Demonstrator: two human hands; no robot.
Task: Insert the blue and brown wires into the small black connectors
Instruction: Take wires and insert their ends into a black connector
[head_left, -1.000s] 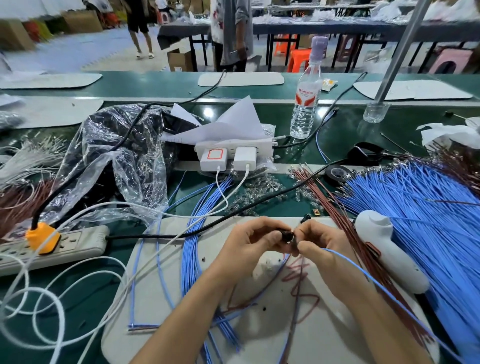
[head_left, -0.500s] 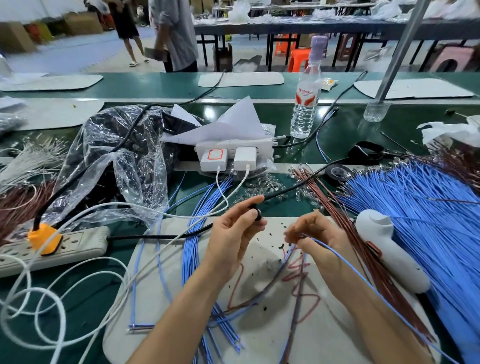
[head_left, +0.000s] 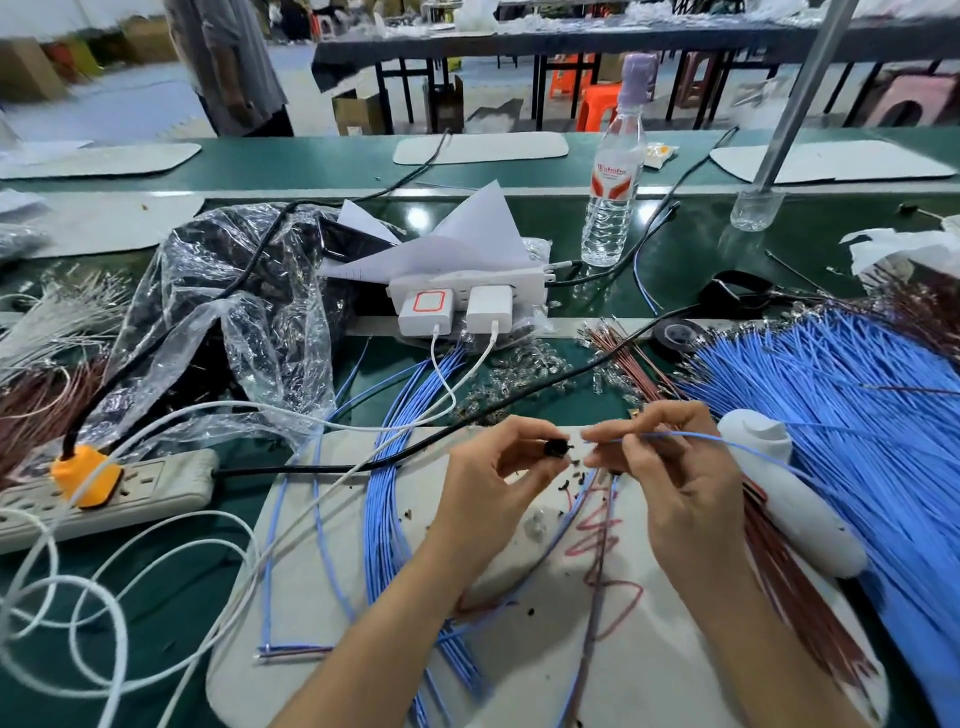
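Above the grey mat (head_left: 322, 571), a small black connector (head_left: 557, 447) is being pinched between thumb and forefinger of the left hand (head_left: 498, 467). Its open end is being turned toward the right so a wire can be fed straight in. A single blue wire (head_left: 691, 437) is being gripped close to its tip by the right hand (head_left: 670, 467), thumb and forefinger clamped on it, remaining fingers curled under. A short grip is likely being used so the thin end is not bending. The wire tip is being held just beside the connector and level with it; whether contact is being made cannot be told. The rest of the wire is being trailed off to the right across the white tool (head_left: 789, 499). A big blue pile (head_left: 857, 415) is lying at the right as stock within reach. Brown wires (head_left: 636, 364) are lying beside that pile, none being held, so brown insertion is judged not yet begun. Small black bits (head_left: 571, 470), probably spare connectors, are lying on the mat under the hands. Both hands are being held clear of the mat, likely for sighting the hole.
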